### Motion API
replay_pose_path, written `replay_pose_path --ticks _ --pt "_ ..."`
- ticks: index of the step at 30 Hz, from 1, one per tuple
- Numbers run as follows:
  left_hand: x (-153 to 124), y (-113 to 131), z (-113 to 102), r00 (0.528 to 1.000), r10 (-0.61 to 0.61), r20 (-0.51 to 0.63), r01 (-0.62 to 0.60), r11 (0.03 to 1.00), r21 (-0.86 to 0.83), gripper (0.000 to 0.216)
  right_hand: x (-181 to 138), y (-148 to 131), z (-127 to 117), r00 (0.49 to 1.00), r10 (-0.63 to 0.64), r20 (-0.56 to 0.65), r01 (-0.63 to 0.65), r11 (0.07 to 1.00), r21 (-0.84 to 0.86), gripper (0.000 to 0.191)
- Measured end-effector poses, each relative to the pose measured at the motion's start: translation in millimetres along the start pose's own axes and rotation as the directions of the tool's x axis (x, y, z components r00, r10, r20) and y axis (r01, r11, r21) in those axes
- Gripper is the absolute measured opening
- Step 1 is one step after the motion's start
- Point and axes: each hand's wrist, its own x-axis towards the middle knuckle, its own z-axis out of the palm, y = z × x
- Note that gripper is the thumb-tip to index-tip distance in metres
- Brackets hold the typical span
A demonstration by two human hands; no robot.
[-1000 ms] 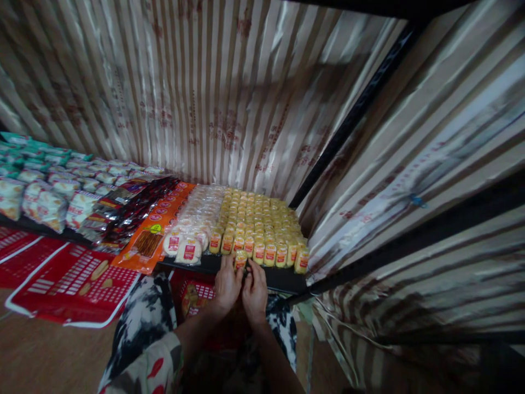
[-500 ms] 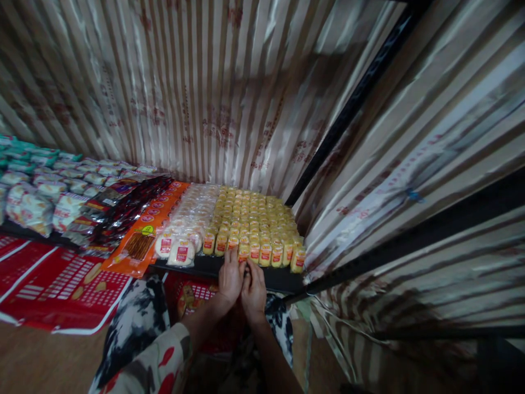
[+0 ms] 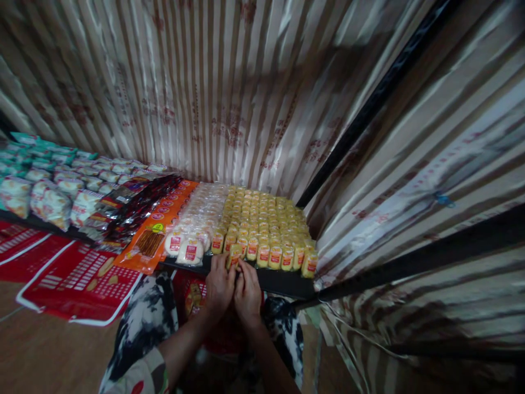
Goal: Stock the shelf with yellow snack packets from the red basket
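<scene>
A small yellow wrapped snack cake (image 3: 234, 255) with a red label stands between my fingertips, just in front of the rows of like yellow packets (image 3: 263, 254). My left hand (image 3: 219, 285) grips its left side with bent fingers. On its right lower edge, the fingers of my right hand (image 3: 248, 294) are closed. Left of the yellow rows lie round white wrapped cakes (image 3: 191, 251) in clear film. All of these sit on a black shelf (image 3: 274, 280), whose front edge is close to my hands.
Further left are an orange snack packet (image 3: 141, 254), dark red packets (image 3: 127, 216), white bags (image 3: 51, 205) and green bags (image 3: 36, 148). Striped sheeting (image 3: 229, 109) hangs behind. A black post (image 3: 348, 137) slants up on the right. Red printed bags (image 3: 77, 279) lie below the shelf.
My hands have drawn slightly back from the front row, and a yellow snack cake now shows clearly between them. The camera has turned a little left, so the shelf appears shifted right.
</scene>
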Motion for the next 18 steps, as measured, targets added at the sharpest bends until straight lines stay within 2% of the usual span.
replay_pose_path --ticks 3,8,12,18 --pt "6.1 -19.7 -10.5 0.998 -0.029 -0.055 0.03 0.999 0.017 0.027 0.9 -9.8 21.2 0.999 -0.032 0.035 0.031 0.999 0.027 0.041" --pt "19.1 -40.3 -14.2 0.998 -0.039 -0.057 0.041 0.998 0.043 0.033 4.9 -12.3 47.6 0.997 -0.054 0.055 0.053 0.998 0.034 0.046" --pt "21.2 -43.9 -10.0 0.998 -0.032 -0.061 0.035 0.998 0.044 0.04 6.5 -5.6 53.4 0.996 -0.055 0.071 0.055 0.998 0.002 0.045" --pt "23.0 -44.0 -5.9 0.999 -0.025 -0.039 0.028 0.996 0.08 0.038 5.2 4.0 56.7 0.997 -0.052 0.059 0.054 0.998 -0.023 0.043"
